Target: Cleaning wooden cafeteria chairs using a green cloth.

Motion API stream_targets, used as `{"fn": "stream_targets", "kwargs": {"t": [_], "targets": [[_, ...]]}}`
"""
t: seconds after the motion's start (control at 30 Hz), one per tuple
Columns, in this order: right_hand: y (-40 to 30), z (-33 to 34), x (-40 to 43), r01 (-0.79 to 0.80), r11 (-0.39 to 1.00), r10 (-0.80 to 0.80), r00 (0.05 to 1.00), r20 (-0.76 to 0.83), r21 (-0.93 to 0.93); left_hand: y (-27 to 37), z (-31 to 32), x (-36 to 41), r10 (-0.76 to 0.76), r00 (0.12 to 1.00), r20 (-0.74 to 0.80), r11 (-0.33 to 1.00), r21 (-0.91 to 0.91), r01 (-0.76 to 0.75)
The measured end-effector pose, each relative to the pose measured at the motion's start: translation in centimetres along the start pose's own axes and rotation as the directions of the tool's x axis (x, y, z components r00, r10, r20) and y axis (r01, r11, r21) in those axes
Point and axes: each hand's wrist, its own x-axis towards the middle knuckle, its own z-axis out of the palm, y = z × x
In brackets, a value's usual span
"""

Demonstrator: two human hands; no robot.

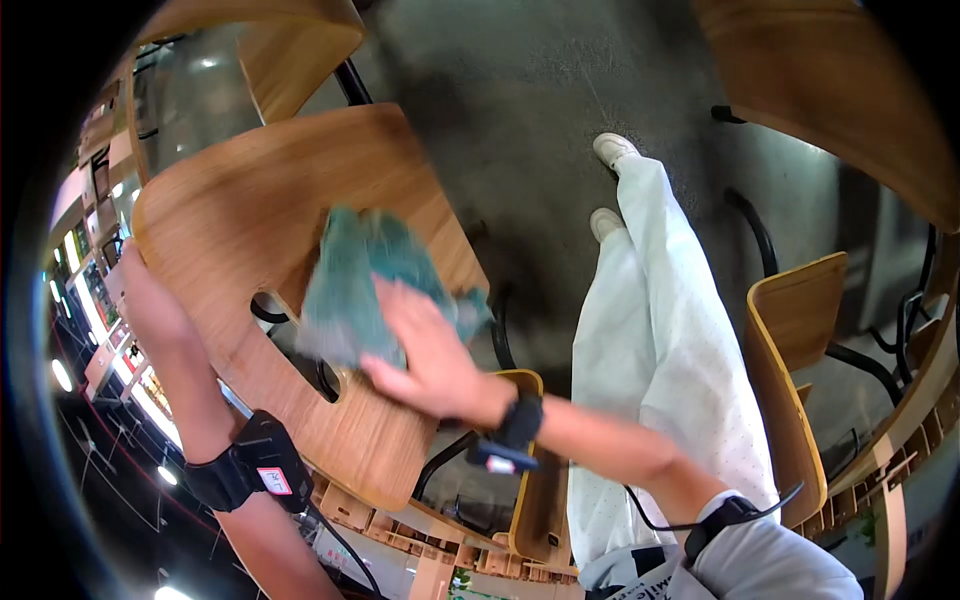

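Observation:
A bent-plywood chair backrest (247, 202) with an oval handle cutout lies before me, its wood grain showing. My left hand (150, 296) holds its left edge, the fingers mostly hidden behind the wood. Over the backrest's surface, beside the cutout, is a crumpled green cloth (367, 277), blurred by motion. My right hand (427, 352) presses on the cloth from above; its thumb and fingers are spread and also blurred. One end of the cloth hangs past the backrest's right edge.
Other wooden chairs with black metal legs stand around: one at the right (787, 375), one below my right wrist (529, 480). A wooden panel (840, 82) juts in at the upper right. My legs and shoes are on the grey floor (510, 97). Black straps with devices encircle both forearms.

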Motion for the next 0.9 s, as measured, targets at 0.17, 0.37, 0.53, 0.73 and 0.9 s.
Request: {"fn": "stream_targets", "kwargs": {"t": [0.17,0.37,0.53,0.73,0.9], "targets": [[8.1,0.3,5.5,-0.301,0.954,0.3,0.945,-0.13,0.01,-0.3,-1.2,1.8,0.055,0.993,0.103,0.998,-0.029,-0.052],[14.3,-0.1,3.1,-0.611,0.789,0.6,0.789,-0.135,-0.063,0.8,-0.5,0.5,0.073,0.996,0.057,0.997,-0.022,-0.072],[14.0,-2.2,-3.5,-0.679,0.73,0.681,0.733,-0.011,-0.079,-0.9,-0.6,1.1,0.149,0.985,0.088,0.987,0.044,-0.154],[2.8,-2.8,-11.1,-0.449,0.891,0.421,0.873,0.245,0.069,-1.3,-0.8,1.2,0.087,0.995,0.048,0.985,0.146,-0.093],[-2.8,-1.0,-14.5,-0.018,0.999,-0.002,0.935,0.355,0.052,-1.3,-0.4,1.4,0.172,0.984,0.048,0.968,0.175,-0.178]]}}
